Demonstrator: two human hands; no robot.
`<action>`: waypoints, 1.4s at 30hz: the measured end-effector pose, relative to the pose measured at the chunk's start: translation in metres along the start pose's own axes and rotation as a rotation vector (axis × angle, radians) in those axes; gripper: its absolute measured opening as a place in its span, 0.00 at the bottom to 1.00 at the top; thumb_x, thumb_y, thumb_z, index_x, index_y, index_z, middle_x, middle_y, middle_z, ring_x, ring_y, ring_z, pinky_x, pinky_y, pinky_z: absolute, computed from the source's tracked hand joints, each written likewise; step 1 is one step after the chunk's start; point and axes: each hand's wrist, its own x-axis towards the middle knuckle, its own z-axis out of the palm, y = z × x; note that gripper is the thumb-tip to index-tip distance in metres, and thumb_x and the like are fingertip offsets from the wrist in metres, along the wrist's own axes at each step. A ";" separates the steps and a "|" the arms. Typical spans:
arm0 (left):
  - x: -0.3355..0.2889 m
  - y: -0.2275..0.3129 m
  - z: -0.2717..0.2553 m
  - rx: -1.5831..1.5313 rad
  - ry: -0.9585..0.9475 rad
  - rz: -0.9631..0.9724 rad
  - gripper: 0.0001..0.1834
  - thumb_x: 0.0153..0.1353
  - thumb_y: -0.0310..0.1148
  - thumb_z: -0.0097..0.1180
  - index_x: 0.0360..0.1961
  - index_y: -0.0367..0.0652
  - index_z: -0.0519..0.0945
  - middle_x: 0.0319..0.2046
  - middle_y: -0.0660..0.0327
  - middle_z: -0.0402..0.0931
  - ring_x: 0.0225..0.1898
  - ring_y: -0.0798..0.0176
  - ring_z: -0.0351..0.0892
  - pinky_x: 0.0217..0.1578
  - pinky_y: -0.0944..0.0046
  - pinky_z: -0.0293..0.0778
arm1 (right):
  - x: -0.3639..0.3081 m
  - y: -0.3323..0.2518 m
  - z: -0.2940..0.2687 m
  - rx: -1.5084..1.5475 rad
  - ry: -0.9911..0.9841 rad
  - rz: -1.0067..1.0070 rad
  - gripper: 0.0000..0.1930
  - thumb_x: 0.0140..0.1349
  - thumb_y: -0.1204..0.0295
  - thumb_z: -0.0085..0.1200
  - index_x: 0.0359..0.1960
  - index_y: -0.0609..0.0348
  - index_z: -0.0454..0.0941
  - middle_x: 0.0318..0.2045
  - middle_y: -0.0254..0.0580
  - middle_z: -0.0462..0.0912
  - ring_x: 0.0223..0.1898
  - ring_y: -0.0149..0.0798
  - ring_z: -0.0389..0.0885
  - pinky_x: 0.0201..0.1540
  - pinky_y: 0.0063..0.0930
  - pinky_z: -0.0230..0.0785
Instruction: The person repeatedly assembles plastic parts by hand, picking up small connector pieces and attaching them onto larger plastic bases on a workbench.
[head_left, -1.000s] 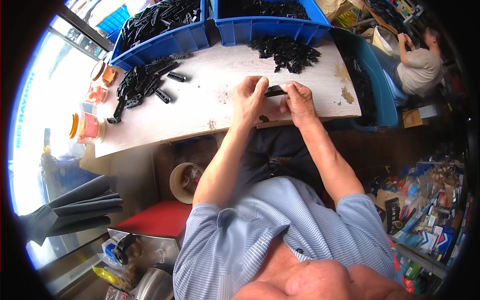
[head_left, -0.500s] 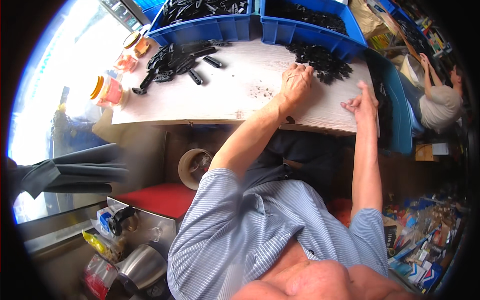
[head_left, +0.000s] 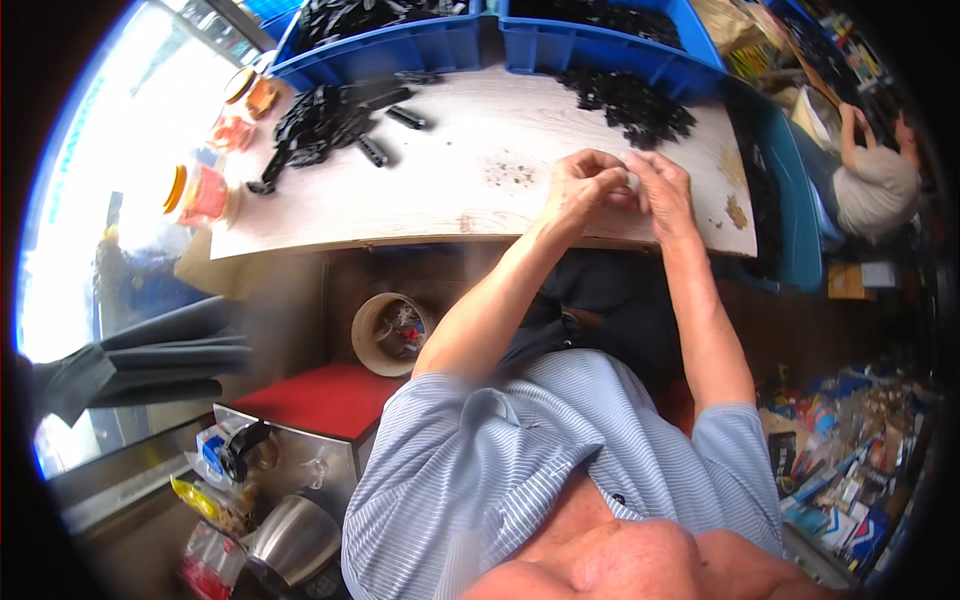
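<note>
My left hand [head_left: 585,185] and my right hand [head_left: 662,192] meet above the front right of the pale wood-grain table [head_left: 440,200]. The fingers of both are bent inward and pressed together. Something small and whitish shows between the fingertips, too small to name. Just beyond the hands spreads a pile of small black pieces [head_left: 640,108]. On the table's left side lies a heap of longer black plastic parts [head_left: 325,125], with two single parts [head_left: 373,151] apart from it.
Two blue bins [head_left: 610,48] of black parts stand along the far edge. Jars with orange lids [head_left: 200,195] line the left edge. A teal tub [head_left: 795,200] is at the right, with another person [head_left: 875,185] beyond. Below the table sits a round bin [head_left: 388,335].
My left hand has drawn back from the pile of small black pieces. My right hand has moved left from the table's right edge, and the two now touch.
</note>
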 end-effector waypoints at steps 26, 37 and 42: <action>-0.059 0.100 -0.215 1.879 0.655 0.735 0.26 0.46 0.19 0.55 0.51 0.41 0.77 0.53 0.54 0.75 0.63 0.46 0.65 0.62 0.50 0.62 | -0.009 0.002 0.002 0.204 -0.052 -0.022 0.10 0.56 0.67 0.66 0.33 0.60 0.79 0.08 0.30 0.66 0.11 0.27 0.68 0.23 0.28 0.76; -0.038 0.100 -0.200 1.815 0.413 0.708 0.15 0.57 0.28 0.58 0.48 0.42 0.78 0.44 0.54 0.79 0.48 0.47 0.76 0.52 0.53 0.68 | -0.009 0.009 -0.002 0.194 -0.050 -0.041 0.09 0.58 0.69 0.64 0.35 0.57 0.79 0.09 0.30 0.67 0.12 0.28 0.70 0.23 0.29 0.76; -0.042 0.100 -0.200 1.901 0.641 0.660 0.21 0.58 0.47 0.60 0.45 0.42 0.82 0.50 0.54 0.77 0.56 0.48 0.69 0.54 0.48 0.66 | -0.010 0.009 -0.001 0.196 -0.027 -0.045 0.09 0.58 0.69 0.64 0.35 0.57 0.79 0.09 0.30 0.66 0.12 0.28 0.70 0.23 0.29 0.76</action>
